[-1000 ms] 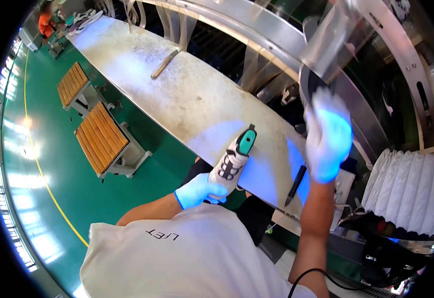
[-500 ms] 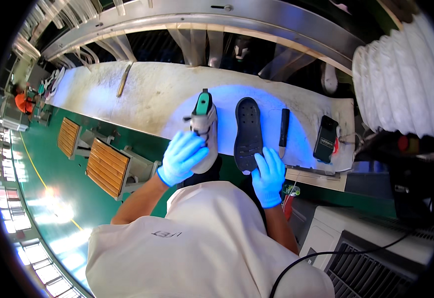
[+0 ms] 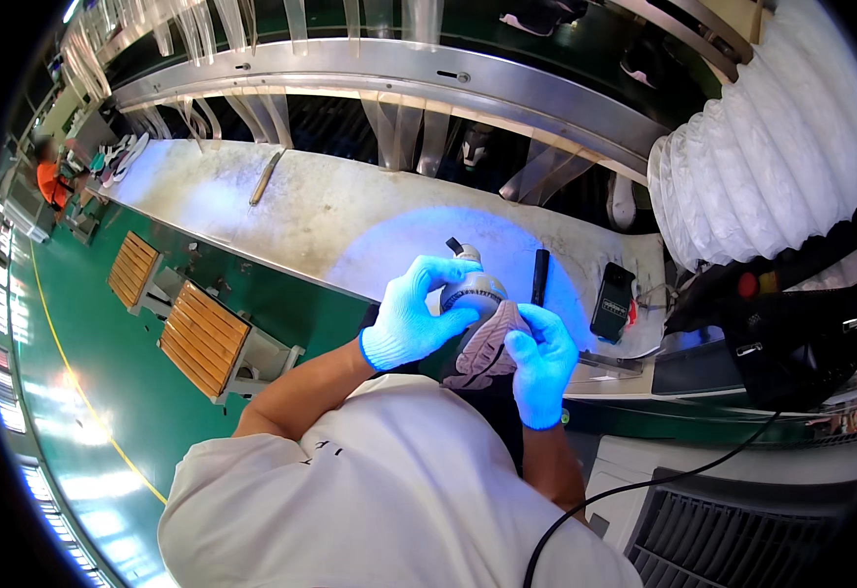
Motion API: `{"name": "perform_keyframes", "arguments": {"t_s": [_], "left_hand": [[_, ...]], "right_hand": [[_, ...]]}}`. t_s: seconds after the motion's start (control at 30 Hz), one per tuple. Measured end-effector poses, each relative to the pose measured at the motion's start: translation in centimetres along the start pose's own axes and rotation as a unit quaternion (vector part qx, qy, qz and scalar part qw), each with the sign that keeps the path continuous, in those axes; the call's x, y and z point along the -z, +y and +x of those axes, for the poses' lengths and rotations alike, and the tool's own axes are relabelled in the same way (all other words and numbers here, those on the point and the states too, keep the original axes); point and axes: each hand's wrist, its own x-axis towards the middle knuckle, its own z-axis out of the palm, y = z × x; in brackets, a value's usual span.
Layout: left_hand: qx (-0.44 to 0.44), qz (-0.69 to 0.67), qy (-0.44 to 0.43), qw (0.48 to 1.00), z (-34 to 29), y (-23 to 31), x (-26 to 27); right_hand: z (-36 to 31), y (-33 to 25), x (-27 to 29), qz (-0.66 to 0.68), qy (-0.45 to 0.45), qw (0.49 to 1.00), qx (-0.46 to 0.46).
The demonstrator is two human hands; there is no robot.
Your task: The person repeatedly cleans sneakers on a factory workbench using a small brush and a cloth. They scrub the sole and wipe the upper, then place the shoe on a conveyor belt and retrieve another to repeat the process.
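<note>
The shoe upper (image 3: 478,282) is pale grey, tilted, its dark pull tab (image 3: 455,245) sticking up; close against it, a sole (image 3: 485,350) slants with its pinkish, grooved underside showing, its fit partly hidden.

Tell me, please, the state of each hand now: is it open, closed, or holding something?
Left hand: closed, holding the grey shoe upper.
Right hand: closed, holding the pinkish sole.

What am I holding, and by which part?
Your gloved left hand grips a rounded grey shoe upper by its side; your gloved right hand grips a pinkish treaded sole by its edge.
</note>
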Motion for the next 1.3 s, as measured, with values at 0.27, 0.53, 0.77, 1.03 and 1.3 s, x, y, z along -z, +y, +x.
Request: {"name": "perform_keyframes", "arguments": {"t_s": [0.27,0.53,0.77,1.03,1.3], "left_hand": [[-0.223,0.032,-0.100,0.969,-0.8,-0.3,0.2],[-0.038,-0.111,-0.037,0.992,-5.2,2.4,0.1],[-0.002,-0.140,0.042,0.989,-6.2,2.3,-1.4],[-0.009,-0.125,0.060,0.990,-6.0,1.7,-1.6],[0.006,-0.127,0.057,0.990,-5.7,2.1,-1.7]], "right_hand": [[0.4,0.1,0.9,-0.007,-0.044,0.998,0.041],[-2.8,0.8,0.0,-0.057,-0.042,0.995,0.072],[-3.6,0.3,-1.8,-0.173,-0.023,0.971,0.161],[-3.6,0.2,-2.5,-0.184,-0.004,0.970,0.159],[-3.5,-0.1,-2.7,-0.189,0.011,0.970,0.150]]}}
